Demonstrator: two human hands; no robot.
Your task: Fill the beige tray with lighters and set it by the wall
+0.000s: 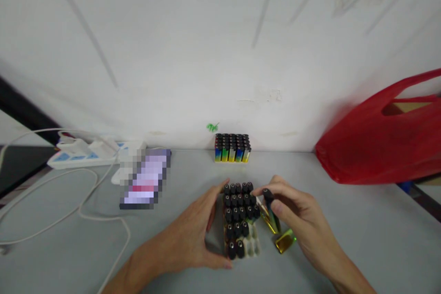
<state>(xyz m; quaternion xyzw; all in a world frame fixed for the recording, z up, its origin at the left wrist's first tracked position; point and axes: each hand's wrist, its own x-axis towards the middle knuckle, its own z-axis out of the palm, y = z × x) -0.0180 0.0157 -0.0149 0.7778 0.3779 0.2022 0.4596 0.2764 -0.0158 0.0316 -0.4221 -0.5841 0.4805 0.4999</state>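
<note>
A pale tray (253, 245) of lighters (241, 213) with black tops stands on the table, and several of its slots at the near right hold none. My left hand (188, 229) is closed around the left side of this tray, thumb at the near corner and fingers at the far one. Between thumb and fingers of my right hand (303, 218) is a lighter (272, 206) with a black top, tilted just right of the tray. Beside it lie a shiny yellow lighter (268, 223) and a yellow-green one (285, 241), partly hidden near the right palm.
Against the wall stands another block of lighters (232, 148) in blue, green and yellow. At left lie a blurred-out phone (146, 177), a white power strip (82, 158) and loose white cables (87, 216). A red bag (375, 142) rests at the right.
</note>
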